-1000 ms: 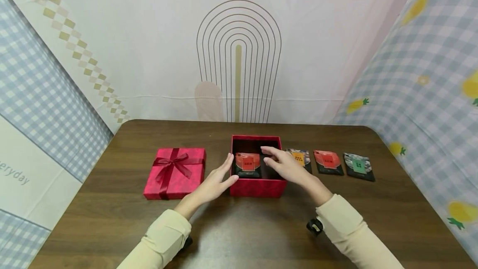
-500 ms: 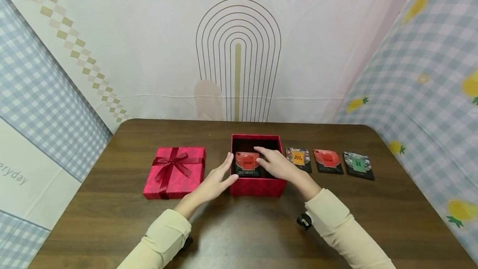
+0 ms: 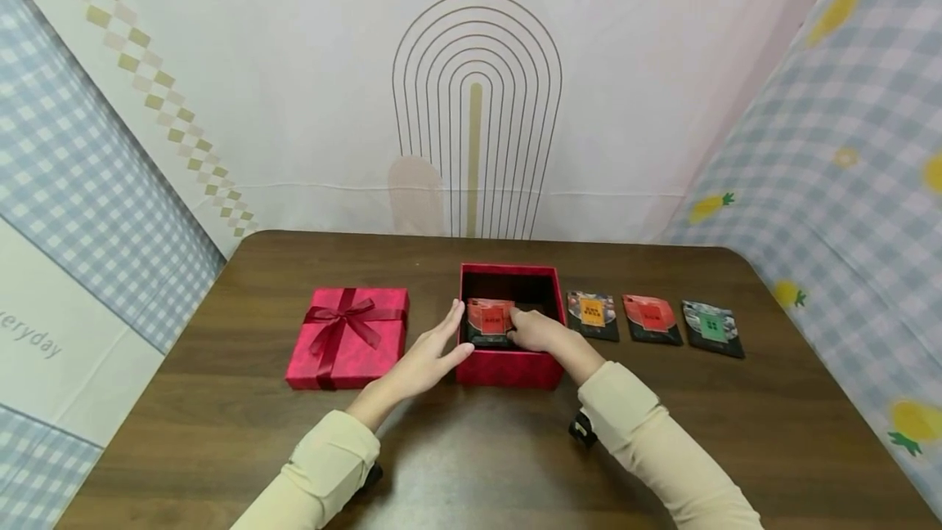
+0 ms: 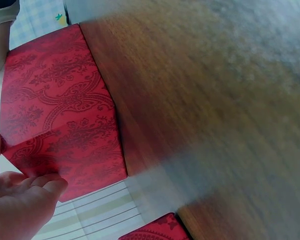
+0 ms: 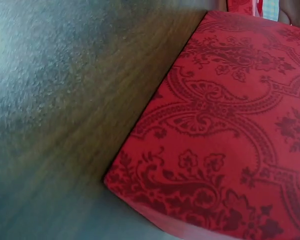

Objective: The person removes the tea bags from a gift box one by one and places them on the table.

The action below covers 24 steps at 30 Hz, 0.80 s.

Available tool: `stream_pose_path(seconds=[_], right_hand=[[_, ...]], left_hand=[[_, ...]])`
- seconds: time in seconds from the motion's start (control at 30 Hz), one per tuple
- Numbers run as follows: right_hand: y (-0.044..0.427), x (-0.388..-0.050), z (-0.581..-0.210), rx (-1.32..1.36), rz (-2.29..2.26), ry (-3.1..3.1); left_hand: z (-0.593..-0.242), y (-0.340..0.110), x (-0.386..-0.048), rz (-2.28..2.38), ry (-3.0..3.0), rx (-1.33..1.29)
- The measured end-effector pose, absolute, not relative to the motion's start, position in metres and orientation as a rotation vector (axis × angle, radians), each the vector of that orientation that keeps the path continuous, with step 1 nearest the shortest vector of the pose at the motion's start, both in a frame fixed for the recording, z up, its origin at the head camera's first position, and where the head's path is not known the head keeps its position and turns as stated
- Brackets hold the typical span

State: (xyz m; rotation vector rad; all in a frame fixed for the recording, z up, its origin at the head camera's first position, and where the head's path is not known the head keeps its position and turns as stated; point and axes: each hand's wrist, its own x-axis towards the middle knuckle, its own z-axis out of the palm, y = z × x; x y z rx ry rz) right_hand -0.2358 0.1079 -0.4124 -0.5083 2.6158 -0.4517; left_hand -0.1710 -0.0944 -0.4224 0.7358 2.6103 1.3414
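Note:
A red patterned gift box [image 3: 508, 370] stands lidless at the table's middle; a red-and-black sachet [image 3: 489, 321] lies inside on the left. My right hand [image 3: 548, 335] reaches into the box, its bent fingers and thumb at the sachet's right edge; it seems to pinch that edge, though the fingertips are partly hidden. My left hand [image 3: 427, 357] touches the box's left side with fingers extended and thumb by the near corner. In the left wrist view that hand [image 4: 27, 205] rests against the box's corner [image 4: 60, 90]. The right wrist view shows only the box's outer wall [image 5: 225, 130] near the wrist.
The red lid [image 3: 349, 339] with its dark ribbon bow lies left of the box. To the right, a yellow-labelled sachet [image 3: 592, 315], a red sachet [image 3: 652, 319] and a green-labelled sachet [image 3: 712, 327] lie in a row on the brown wooden table [image 3: 456, 448]. Patterned cloth hangs behind.
My right hand has moved left and down into the box, and its fingers have bent at the sachet's right edge. My left hand has stayed at the box's left side.

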Motion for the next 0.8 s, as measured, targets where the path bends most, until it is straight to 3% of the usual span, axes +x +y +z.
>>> stream_pose_path(seconds=[0.8], right_hand=[[0.1071, -0.2362, -0.4116, -0.56, -0.647, 2.663]], left_hand=[[-0.4217, -0.0959, -0.1713, 1.332, 2.588, 0.725]])
